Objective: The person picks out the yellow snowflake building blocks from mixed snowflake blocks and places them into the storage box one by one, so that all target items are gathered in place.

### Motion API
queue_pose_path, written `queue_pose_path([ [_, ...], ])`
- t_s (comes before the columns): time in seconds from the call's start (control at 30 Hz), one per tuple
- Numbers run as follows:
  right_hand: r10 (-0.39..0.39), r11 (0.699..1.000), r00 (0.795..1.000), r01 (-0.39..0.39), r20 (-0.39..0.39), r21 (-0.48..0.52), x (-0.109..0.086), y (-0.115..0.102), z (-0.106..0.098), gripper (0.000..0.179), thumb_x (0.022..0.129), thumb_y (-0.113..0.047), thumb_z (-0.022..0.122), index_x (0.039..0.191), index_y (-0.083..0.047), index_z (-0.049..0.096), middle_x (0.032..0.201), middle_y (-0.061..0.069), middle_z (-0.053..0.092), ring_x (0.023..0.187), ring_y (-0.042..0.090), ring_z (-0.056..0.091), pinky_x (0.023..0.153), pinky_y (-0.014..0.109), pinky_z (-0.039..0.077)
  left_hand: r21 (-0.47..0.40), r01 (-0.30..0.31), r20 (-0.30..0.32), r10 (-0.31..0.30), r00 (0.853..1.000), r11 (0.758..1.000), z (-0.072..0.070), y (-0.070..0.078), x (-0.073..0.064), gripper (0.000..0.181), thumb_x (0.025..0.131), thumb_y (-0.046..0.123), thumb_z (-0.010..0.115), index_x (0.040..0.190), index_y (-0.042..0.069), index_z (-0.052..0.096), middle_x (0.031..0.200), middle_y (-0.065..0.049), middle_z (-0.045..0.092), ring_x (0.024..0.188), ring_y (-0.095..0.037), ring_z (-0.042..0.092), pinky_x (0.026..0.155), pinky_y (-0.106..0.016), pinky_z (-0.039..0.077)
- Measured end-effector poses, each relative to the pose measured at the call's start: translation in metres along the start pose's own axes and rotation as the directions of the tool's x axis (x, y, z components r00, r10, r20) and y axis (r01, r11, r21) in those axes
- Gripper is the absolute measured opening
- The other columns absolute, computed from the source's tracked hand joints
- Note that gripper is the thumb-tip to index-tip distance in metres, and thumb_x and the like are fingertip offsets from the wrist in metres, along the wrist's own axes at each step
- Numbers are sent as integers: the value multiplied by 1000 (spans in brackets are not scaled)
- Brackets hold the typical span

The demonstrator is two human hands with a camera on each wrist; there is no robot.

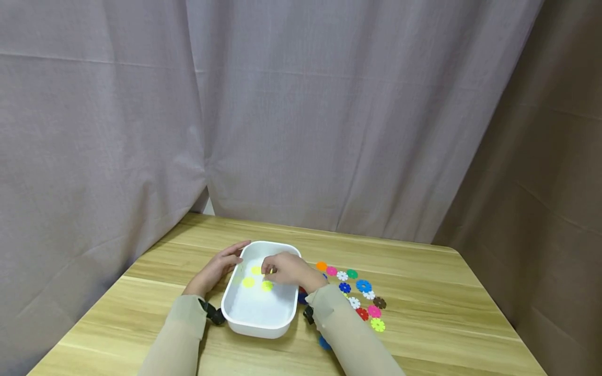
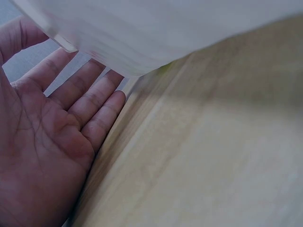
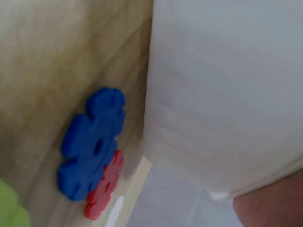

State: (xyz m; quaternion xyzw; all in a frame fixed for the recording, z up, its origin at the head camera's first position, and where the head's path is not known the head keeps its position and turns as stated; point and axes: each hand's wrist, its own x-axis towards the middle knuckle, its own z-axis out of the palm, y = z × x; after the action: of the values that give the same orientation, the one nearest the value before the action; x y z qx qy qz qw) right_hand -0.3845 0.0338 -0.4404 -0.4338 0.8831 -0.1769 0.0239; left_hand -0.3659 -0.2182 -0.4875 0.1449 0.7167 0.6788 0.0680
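A white plastic box (image 1: 256, 316) stands on the wooden table with several yellow snowflake discs (image 1: 248, 282) on its floor. My left hand (image 1: 217, 269) holds the box's left rim, the thumb over the edge; in the left wrist view its fingers (image 2: 85, 101) lie along the outer wall. Over the right rim reaches my right hand (image 1: 289, 270), its bent fingers inside the box, just above the discs. A yellow patch shows by its fingertips, but whether they pinch a disc is unclear. The right wrist view mostly has the box wall (image 3: 218, 94), hiding those fingertips.
Right of the box lie scattered snowflake discs, among them an orange one (image 1: 321, 266), a green one (image 1: 352, 273), a brown one (image 1: 379, 302) and a yellow one (image 1: 378, 325). A dark blue disc (image 3: 92, 144) and a red disc (image 3: 106, 187) are close to the box wall. Grey curtains (image 1: 301, 130) hang behind.
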Motion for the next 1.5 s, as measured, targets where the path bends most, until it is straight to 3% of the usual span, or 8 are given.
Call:
queue_pose_path([
  [0.17,-51,974,982,89,-179,211,-13,7,-4,6,97,-21,68,99,-17,72,91,-10,71,83,4,63,78,23,53,-4,-1,4,1,1000,1000,4,-1,0,58,96,12,51,153,17,44,157,-10,40,141,-30,40,117,-46,27],
  [0.33,44,927,946,82,-322,366,-39,13,-20,14,99,-26,66,104,-15,73,94,-7,71,89,9,65,83,31,55,8,20,-3,-20,1000,1000,3,1,-1,58,94,16,54,152,21,46,156,-8,42,140,-29,41,118,-48,24],
  [0.47,120,919,926,33,-357,393,-55,25,-35,18,98,-26,67,107,-12,73,95,-9,70,89,10,65,81,32,56,14,2,-8,-1,1000,1000,-2,2,-1,59,94,15,54,153,19,45,154,-12,44,138,-32,43,116,-45,28],
  [0.6,111,930,946,9,-305,367,-73,46,-42,16,98,-25,67,107,-13,72,96,-8,70,88,12,65,80,33,56,18,-12,5,12,1000,1000,-4,3,-2,60,95,14,52,154,16,42,154,-16,43,138,-34,43,114,-42,31],
  [0.77,90,952,980,-32,-177,306,-105,70,-41,14,96,-24,69,105,-13,73,94,-8,70,87,12,65,79,32,55,13,-5,3,5,1000,1000,-5,3,-2,59,96,14,52,154,18,43,155,-13,43,139,-32,43,116,-45,28],
  [1.07,142,951,990,-134,-11,279,-161,90,-35,12,94,-23,72,103,-15,72,94,-5,69,83,16,62,72,29,54,16,13,0,-13,1000,1000,0,3,-3,60,95,15,53,154,18,44,154,-13,43,139,-31,43,116,-45,28],
  [1.27,125,980,992,-124,-1,159,-175,91,-35,17,90,-25,77,104,-16,72,98,-2,64,85,18,58,75,29,51,13,14,-5,-14,1000,1000,0,2,-3,58,96,16,53,153,19,45,156,-10,41,141,-31,40,119,-48,22],
  [1.5,142,977,990,-144,23,159,-176,91,-36,16,90,-21,77,103,-15,71,98,0,63,85,16,56,75,28,51,10,28,-9,-28,1000,1000,0,4,-3,58,95,16,54,153,20,46,158,-9,39,142,-31,38,119,-49,22],
])
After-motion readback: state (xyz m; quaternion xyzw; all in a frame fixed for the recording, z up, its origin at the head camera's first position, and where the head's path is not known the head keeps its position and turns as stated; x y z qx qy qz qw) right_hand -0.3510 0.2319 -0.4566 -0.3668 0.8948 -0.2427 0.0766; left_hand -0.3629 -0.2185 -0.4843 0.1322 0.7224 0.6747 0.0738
